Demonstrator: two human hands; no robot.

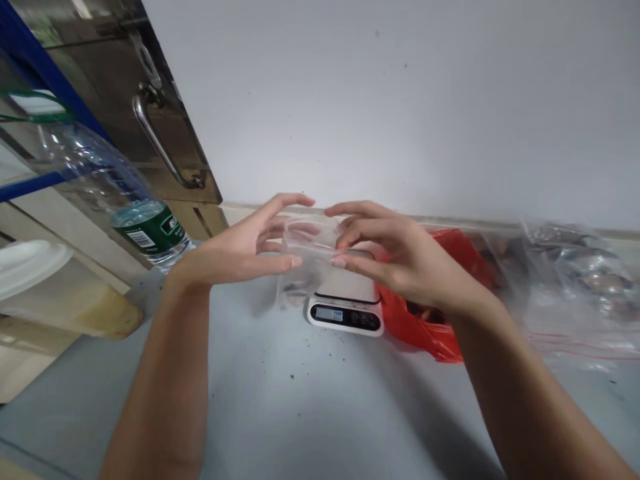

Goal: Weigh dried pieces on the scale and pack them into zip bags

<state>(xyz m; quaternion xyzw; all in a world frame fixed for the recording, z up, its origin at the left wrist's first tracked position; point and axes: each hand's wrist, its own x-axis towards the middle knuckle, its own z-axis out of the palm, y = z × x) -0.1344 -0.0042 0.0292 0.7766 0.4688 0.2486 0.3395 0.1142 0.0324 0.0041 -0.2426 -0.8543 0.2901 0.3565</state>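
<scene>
My left hand (245, 243) and my right hand (395, 257) are raised above the grey table and together hold a small clear plastic zip bag (311, 250) by its top edge. Each hand pinches one side of the bag's mouth with thumb and fingers. The bag hangs just over a small white digital kitchen scale (345, 310), whose display is lit. A red plastic bag (430, 320) with dark contents lies right of the scale, partly behind my right wrist.
A clear water bottle with a green label (150, 227) lies tilted at the left. Crumpled clear zip bags (575, 287) lie at the right. A white plate (25, 263) rests on a wooden ledge at far left, below a cabinet door with a metal handle (160, 143).
</scene>
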